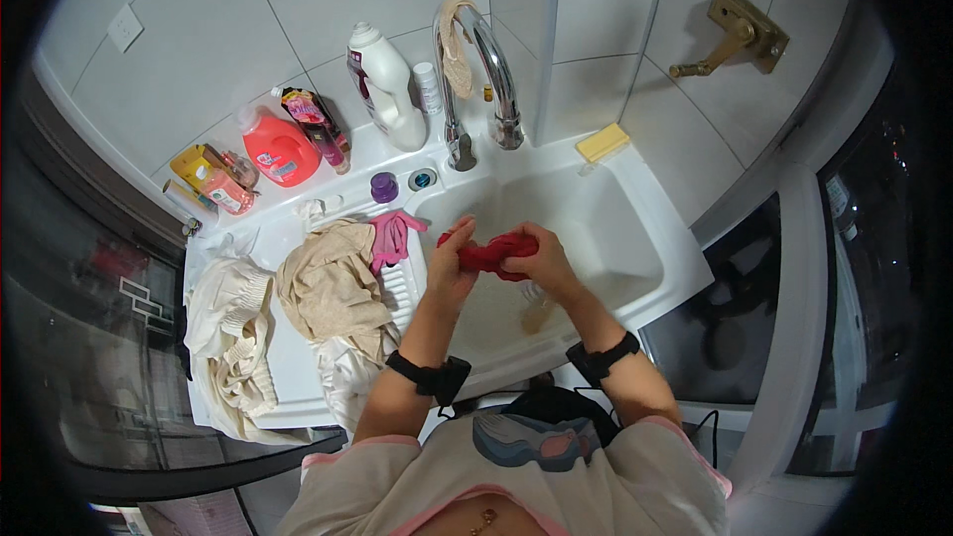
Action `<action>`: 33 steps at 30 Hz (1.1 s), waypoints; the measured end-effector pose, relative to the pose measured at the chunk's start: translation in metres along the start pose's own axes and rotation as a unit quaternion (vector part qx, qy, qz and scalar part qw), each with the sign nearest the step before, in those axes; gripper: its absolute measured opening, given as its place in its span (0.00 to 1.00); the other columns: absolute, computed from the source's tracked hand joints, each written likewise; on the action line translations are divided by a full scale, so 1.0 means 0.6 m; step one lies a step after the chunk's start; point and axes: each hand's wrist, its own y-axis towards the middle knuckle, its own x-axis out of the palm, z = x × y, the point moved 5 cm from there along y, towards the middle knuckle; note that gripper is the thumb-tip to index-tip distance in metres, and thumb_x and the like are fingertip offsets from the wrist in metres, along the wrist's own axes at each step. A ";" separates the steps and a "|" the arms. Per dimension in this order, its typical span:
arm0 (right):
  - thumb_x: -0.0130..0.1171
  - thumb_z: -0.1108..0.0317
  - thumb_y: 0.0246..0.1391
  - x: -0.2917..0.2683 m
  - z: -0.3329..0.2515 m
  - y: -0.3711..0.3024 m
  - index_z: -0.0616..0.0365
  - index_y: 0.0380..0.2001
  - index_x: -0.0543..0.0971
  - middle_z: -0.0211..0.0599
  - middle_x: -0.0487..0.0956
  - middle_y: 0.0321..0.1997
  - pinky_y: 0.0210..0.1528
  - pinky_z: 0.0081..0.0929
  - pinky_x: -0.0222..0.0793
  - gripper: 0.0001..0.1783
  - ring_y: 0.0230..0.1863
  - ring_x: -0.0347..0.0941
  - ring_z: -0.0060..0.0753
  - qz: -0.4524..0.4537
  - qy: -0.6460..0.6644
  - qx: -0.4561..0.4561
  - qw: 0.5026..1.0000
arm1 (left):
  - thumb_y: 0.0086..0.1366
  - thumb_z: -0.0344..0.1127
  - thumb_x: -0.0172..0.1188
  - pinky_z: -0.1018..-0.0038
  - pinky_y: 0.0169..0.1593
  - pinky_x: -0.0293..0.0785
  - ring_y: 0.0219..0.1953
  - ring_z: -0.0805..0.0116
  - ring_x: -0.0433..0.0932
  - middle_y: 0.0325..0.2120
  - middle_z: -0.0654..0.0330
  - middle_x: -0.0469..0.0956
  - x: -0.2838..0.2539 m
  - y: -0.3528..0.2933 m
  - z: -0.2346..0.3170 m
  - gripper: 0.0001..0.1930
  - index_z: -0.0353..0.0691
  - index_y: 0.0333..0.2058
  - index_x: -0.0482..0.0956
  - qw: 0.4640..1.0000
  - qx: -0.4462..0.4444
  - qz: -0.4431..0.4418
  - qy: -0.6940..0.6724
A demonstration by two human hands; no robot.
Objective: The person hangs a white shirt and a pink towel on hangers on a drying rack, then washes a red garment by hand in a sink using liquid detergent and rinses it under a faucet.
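A bunched red cloth (486, 257) is stretched between my two hands above the white sink basin (620, 228). My left hand (453, 263) is closed round its left end, thumb upward. Around the right end my right hand (541, 258) is closed too, fingers curled over the fabric. What kind of garment it is, I cannot tell. Below my hands, something brownish (537, 316) lies low in the basin. On the ribbed washboard left of the basin lies a pink cloth (395, 238), touching a beige garment (338, 283).
Cream knitwear (233, 337) and a white cloth (347, 372) lie on the left counter. Along the back stand a red detergent jug (280, 151), a white bottle (389, 89) and a purple cap (383, 187). A beige cloth hangs over the chrome faucet (501, 89). A yellow sponge (603, 143) sits at the back right.
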 end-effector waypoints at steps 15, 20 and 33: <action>0.54 0.68 0.35 0.067 -0.054 0.029 0.58 0.18 0.66 0.42 0.66 0.21 0.29 0.36 0.59 0.08 0.27 0.63 0.46 0.343 -0.240 -0.280 0.864 | 0.62 0.51 0.34 0.67 0.52 0.59 0.48 0.63 0.62 0.45 0.60 0.64 0.048 -0.028 -0.040 0.25 0.40 0.52 0.56 0.983 -0.071 -0.138 -0.094; 0.54 0.66 0.35 0.085 -0.012 0.052 0.58 0.18 0.67 0.45 0.69 0.22 0.29 0.38 0.61 0.09 0.26 0.65 0.48 0.285 -0.271 -0.223 0.892 | 0.63 0.47 0.31 0.69 0.53 0.56 0.48 0.63 0.63 0.47 0.59 0.61 0.044 -0.033 -0.011 0.25 0.42 0.56 0.49 0.910 -0.021 -0.370 -0.187; 0.52 0.67 0.35 0.053 0.021 0.068 0.59 0.18 0.68 0.44 0.70 0.19 0.27 0.41 0.63 0.07 0.25 0.68 0.50 0.306 -0.265 -0.113 0.907 | 0.63 0.49 0.34 0.67 0.55 0.55 0.51 0.63 0.60 0.49 0.58 0.61 0.032 -0.025 -0.053 0.24 0.43 0.53 0.55 0.960 -0.051 -0.228 -0.153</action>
